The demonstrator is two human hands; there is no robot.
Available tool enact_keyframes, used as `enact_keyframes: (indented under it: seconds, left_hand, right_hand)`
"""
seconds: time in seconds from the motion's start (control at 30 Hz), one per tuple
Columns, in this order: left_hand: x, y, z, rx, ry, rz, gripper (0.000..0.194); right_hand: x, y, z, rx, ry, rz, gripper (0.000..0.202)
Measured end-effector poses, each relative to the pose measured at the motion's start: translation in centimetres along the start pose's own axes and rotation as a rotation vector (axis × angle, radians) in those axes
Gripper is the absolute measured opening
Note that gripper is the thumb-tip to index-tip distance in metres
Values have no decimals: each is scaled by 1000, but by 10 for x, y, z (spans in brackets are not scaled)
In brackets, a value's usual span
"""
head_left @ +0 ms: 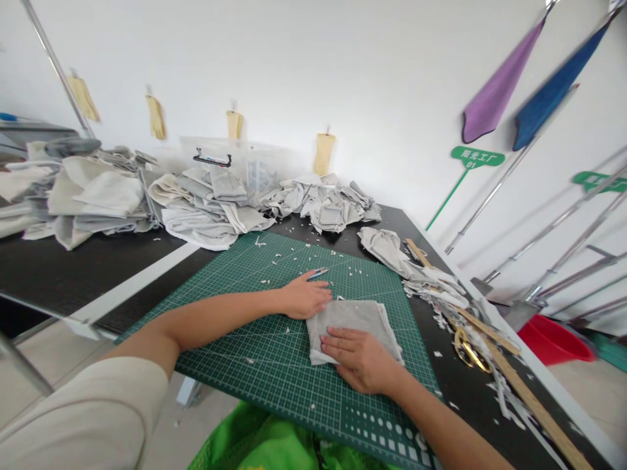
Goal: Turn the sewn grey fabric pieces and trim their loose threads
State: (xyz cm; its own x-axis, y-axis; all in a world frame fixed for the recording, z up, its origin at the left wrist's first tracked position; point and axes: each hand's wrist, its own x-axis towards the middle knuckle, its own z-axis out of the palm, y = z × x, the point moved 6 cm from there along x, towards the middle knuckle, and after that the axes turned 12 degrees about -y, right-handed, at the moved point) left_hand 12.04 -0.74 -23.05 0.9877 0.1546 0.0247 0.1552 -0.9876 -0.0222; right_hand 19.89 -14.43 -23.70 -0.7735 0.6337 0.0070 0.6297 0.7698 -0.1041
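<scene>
A folded light-grey cloth (362,314) lies on the green cutting mat (235,339), its layered edges showing at the right. My right hand (360,356) presses flat on the near part of it, fingers spread a little and pointing left. My left hand (304,297) is palm down at the cloth's upper left corner, fingertips touching it. Small blue-handled thread snips (319,273) stick out from the far side of the left hand, blades pointing right; the fingers hide the grip. White fabric scraps are scattered over the mat.
Heaped grey cloths (102,196) fill the left back, with another pile (333,205) behind the mat. A clear plastic box (259,163) stands by the wall. Along the right edge lie gold-handled scissors (470,352), wooden strips (533,398) and cloth offcuts.
</scene>
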Motion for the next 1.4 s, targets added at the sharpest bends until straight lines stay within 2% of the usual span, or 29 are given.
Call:
enact_keyframes:
  seconds: [0.07, 0.1, 0.13, 0.2, 0.23, 0.27, 0.3, 0.37, 0.4, 0.53, 0.6, 0.67, 0.7, 0.77, 0.83, 0.87, 0.9, 0.93, 1.0, 1.03, 1.07, 1.13, 1.2, 1.27, 1.33, 1.4]
  left_hand:
    - [-2, -11, -8, 14, 86, -170, 38]
    - [-3, -11, -12, 10, 119, -175, 40]
    - [-3, -7, -13, 3, 117, -102, 41]
    - [-4, 8, -9, -3, 41, 128, 40]
    - [-5, 13, -7, 6, 6, 192, 37]
    - [-5, 13, -5, 24, -6, 189, 35]
    - [-6, 9, -5, 45, 14, 125, 33]
    - [-8, -2, -11, 80, 115, -56, 31]
    - [-9, -5, -13, 87, 155, -85, 30]
    - [-10, 7, -12, 111, 111, 160, 29]
    - [-8, 4, -11, 160, 102, 96, 31]
    - [-6, 1, -14, 157, 149, -33, 30]
    - [-5, 4, -15, 124, 168, -39, 30]
    - [-2, 20, -13, 25, 164, 91, 32]
    - [0, 36, -8, -36, 75, 283, 36]
    - [1, 40, -4, -38, 22, 325, 36]
    - [3, 38, -2, -22, -15, 303, 36]
    - [4, 30, -2, 8, -24, 213, 35]
    - [5, 9, -8, 73, 39, -65, 35]
    - [4, 1, -12, 90, 81, -166, 38]
    - [3, 0, -15, 90, 107, -199, 41]
    - [7, 11, -16, 38, 102, -91, 48]
    - [13, 30, -10, -42, 39, 101, 49]
    - [20, 43, -1, -120, -37, 214, 47]
    - [28, 44, 7, -169, -104, 243, 47]
    - [34, 34, 11, -163, -122, 184, 46]
  right_hand:
    - [0, 0, -1, -4, 6, 2, 48]
    - [0, -1, -2, -5, 7, 0, 47]
    - [0, -1, -2, -6, 6, -3, 47]
    - [1, -1, -2, -7, 4, -11, 46]
    - [1, -1, -2, -6, 4, -12, 46]
    - [1, -1, -2, -4, 6, -9, 46]
    - [0, -1, -2, 0, 8, -5, 47]
    - [0, 0, -1, 8, 8, -1, 48]
    - [0, 0, -1, 11, 6, -2, 48]
    - [1, -1, -2, 10, 8, -10, 47]
    - [1, -2, -3, 2, 13, -8, 46]
    - [2, -3, -4, -9, 17, -12, 45]
    - [2, -3, -4, -13, 18, -15, 45]
    - [3, -4, -3, -19, 23, -9, 44]
    - [3, -4, -2, -22, 29, 5, 42]
    - [3, -4, -1, -24, 30, 9, 42]
    - [3, -4, -1, -27, 29, 9, 43]
    - [3, -4, -1, -29, 27, 7, 44]
    - [3, -6, -2, -32, 22, -4, 46]
    - [4, -6, -2, -30, 22, -5, 46]
    - [4, -7, -3, -22, 21, -6, 45]
    - [6, -8, -5, 8, 10, 0, 44]
    - [7, -8, -6, 58, -14, 28, 46]
    - [7, -8, -6, 115, -52, 66, 52]
    - [5, -8, -5, 163, -91, 99, 60]
    - [3, -7, -5, 193, -121, 105, 64]
